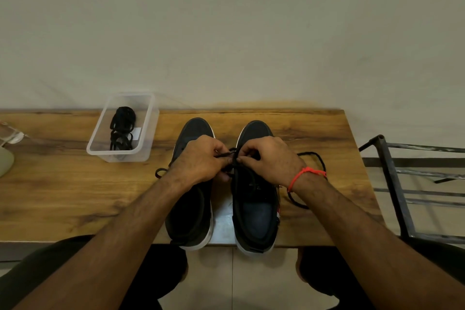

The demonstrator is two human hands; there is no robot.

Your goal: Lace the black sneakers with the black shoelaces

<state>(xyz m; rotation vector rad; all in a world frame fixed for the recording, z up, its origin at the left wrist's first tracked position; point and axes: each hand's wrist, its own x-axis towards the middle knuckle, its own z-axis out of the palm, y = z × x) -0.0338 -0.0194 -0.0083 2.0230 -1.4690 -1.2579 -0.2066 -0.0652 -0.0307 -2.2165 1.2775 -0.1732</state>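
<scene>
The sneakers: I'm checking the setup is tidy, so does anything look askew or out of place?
Mostly fine, but both black sneakers overhang the table's near edge at the heels. The loose black shoelace trails off to the right.

- Wooden table (63, 199), its far edge against the wall.
- Two black sneakers (192, 131) (258, 133) at its near edge, heels overhanging.
- Clear plastic container (98, 148) toward the far edge, left.
- Black shoelace (318, 156) looping beside the right sneaker.

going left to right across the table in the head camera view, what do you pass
Clear plastic container holding spare black shoelaces → left sneaker → left hand → right hand over the right sneaker → loose shoelace loop.
</scene>
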